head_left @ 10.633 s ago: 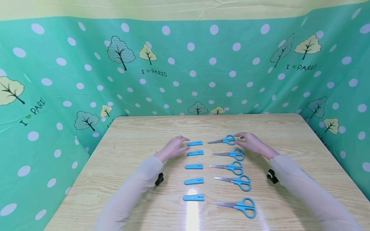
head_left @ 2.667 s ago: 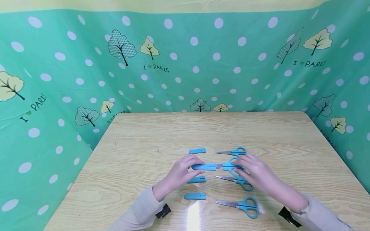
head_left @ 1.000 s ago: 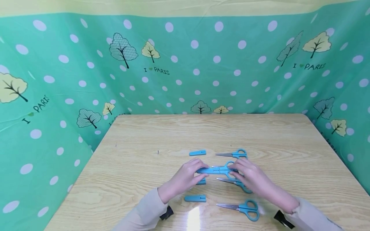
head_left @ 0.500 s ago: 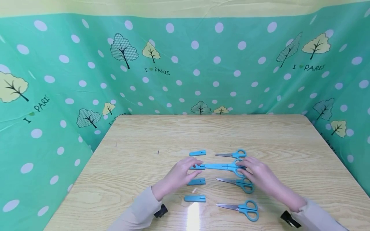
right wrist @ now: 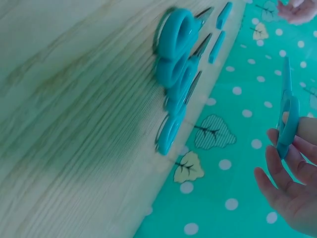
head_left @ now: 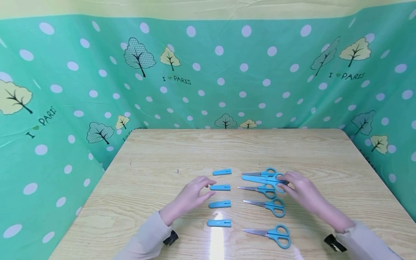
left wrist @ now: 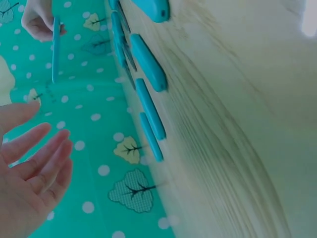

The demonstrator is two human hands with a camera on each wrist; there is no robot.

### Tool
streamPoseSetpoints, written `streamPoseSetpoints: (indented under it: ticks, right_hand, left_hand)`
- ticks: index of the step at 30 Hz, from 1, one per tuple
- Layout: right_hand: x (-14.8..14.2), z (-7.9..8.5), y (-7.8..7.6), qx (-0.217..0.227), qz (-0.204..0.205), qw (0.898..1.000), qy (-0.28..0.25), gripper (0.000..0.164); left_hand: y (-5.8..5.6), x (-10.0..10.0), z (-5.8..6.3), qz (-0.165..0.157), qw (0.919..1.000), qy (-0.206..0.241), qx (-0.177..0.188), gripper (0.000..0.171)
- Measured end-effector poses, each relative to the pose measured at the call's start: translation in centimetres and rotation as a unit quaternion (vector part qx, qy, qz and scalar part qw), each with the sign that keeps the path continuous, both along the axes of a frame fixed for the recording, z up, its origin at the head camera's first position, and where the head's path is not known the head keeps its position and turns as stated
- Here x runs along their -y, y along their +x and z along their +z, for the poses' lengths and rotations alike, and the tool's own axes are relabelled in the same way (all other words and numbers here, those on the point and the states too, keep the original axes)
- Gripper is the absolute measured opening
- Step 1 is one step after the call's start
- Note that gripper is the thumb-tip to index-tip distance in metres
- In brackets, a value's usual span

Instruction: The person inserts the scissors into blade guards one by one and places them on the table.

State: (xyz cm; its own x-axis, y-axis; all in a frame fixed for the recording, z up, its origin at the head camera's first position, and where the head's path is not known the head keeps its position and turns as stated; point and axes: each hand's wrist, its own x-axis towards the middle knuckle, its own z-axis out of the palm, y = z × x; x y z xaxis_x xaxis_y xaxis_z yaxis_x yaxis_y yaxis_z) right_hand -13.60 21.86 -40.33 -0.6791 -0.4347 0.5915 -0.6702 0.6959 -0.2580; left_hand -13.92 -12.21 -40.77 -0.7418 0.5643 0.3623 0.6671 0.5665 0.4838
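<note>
My right hand [head_left: 300,187] pinches a pair of blue scissors [head_left: 260,178] by the handle loops, raised above the table. A blue blade cover [right wrist: 287,74] sits over its blades, pointing left. My left hand [head_left: 191,196] holds nothing; in the left wrist view its fingers [left wrist: 49,158] are spread and relaxed. In the head view it hovers just left of a loose blade cover [head_left: 221,187]. Several such covers lie in a column, among them a far one [head_left: 222,172] and a near one [head_left: 219,223]. To their right, several scissors [head_left: 276,207] with bare blades form another column.
The wood-grain table [head_left: 162,148] carries both columns near its middle. A green polka-dot curtain [head_left: 201,97] with printed trees hangs behind the table and at its sides. The nearest scissors [head_left: 278,234] lie close to a bright reflection.
Earlier the cover was pushed onto the scissors' blades by both hands. My left hand has since let go and drawn left; my right hand has carried the covered scissors to the right.
</note>
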Motion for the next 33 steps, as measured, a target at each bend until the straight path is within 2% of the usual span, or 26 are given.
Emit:
streamPoseSetpoints:
  ticks: [15, 22, 26, 29, 33]
  right_hand:
    - [-2.5, -0.5, -0.8, 0.050, -0.074, 0.996, 0.010, 0.022]
    - [-3.8, -0.8, -1.2, 0.065, -0.085, 0.994, 0.004, 0.021]
    - [-4.7, -1.2, -1.6, 0.070, -0.092, 0.993, -0.005, 0.020]
    - [-5.5, -1.7, -2.0, 0.089, -0.103, 0.991, -0.021, 0.016]
    - [-6.3, -1.8, -2.5, 0.112, -0.118, 0.986, -0.024, 0.014]
  left_hand:
    - [0.0, 1.9, -0.6, 0.030, 0.9991, -0.030, 0.004, 0.030]
    - [0.2, 2.7, -0.7, 0.041, 0.9986, -0.031, 0.011, 0.031]
    - [0.2, 3.3, -0.7, 0.055, 0.9975, -0.036, 0.027, 0.031]
    - [0.2, 3.7, -0.9, 0.065, 0.9964, -0.039, 0.039, 0.032]
    - [0.2, 4.2, -1.1, 0.074, 0.9958, -0.044, 0.033, 0.031]
